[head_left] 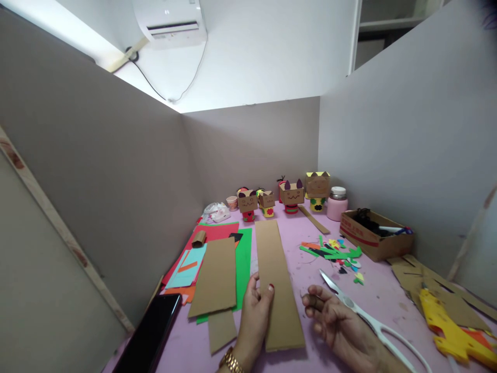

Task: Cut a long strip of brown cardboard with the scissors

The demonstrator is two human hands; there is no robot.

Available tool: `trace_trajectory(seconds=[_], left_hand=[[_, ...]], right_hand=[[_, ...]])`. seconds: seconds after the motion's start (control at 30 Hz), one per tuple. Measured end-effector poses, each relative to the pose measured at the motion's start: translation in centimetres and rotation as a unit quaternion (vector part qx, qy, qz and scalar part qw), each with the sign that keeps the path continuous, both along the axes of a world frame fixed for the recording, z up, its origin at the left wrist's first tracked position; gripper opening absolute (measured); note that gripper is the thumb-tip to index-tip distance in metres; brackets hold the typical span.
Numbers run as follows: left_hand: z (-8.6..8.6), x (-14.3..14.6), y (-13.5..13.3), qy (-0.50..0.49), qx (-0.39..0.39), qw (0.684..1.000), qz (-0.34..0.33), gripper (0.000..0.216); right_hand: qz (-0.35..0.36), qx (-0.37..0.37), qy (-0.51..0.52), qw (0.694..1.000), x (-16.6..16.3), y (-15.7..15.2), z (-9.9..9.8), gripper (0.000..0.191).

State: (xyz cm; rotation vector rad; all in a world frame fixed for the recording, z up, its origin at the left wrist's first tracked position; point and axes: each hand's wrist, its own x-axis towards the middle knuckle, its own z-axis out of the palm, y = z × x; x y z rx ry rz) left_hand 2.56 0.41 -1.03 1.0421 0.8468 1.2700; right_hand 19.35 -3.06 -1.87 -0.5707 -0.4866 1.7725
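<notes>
The left hand rests its fingers and thumb on the near end of a long cardboard strip, its grip pressing lightly on the left edge of the strip rather than lifting it; the strip lies flat on the pink bench, running away from the person toward the back; the right hand lies palm up just right of the strip, its grip loosely spread and holding nothing, with white-handled scissors lying just beside it, blades pointing to the back; left of the strip a broader cardboard sheet overlaps green paper and red paper, and a dark phone lies at the near left edge; green and coloured paper scraps are scattered right of the strip, near a shallow cardboard box of pens; a row of small cardboard box figures stands at the back beside a pink jar; cut cardboard pieces and a yellow glue gun lie at the near right; grey partition walls enclose the bench on three sides; above them a white wall carries an air conditioner.
</notes>
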Motion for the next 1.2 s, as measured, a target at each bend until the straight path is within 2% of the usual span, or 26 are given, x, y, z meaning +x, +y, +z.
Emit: trace_trajectory(seconds=[0.37, 0.67, 1.2], left_hand=[[-0.09, 0.11, 0.05, -0.009, -0.009, 1.000, 0.017, 0.042], [-0.19, -0.04, 0.05, -0.004, 0.003, 1.000, 0.004, 0.036], [-0.10, 0.10, -0.01, -0.005, 0.001, 1.000, -0.003, 0.040]], right_hand=[[0.001, -0.008, -0.002, 1.000, -0.01, -0.21, 0.41, 0.044], [0.002, -0.006, 0.002, 1.000, 0.02, -0.37, 0.29, 0.045], [0.002, 0.000, -0.006, 1.000, -0.10, -0.23, 0.38, 0.043]])
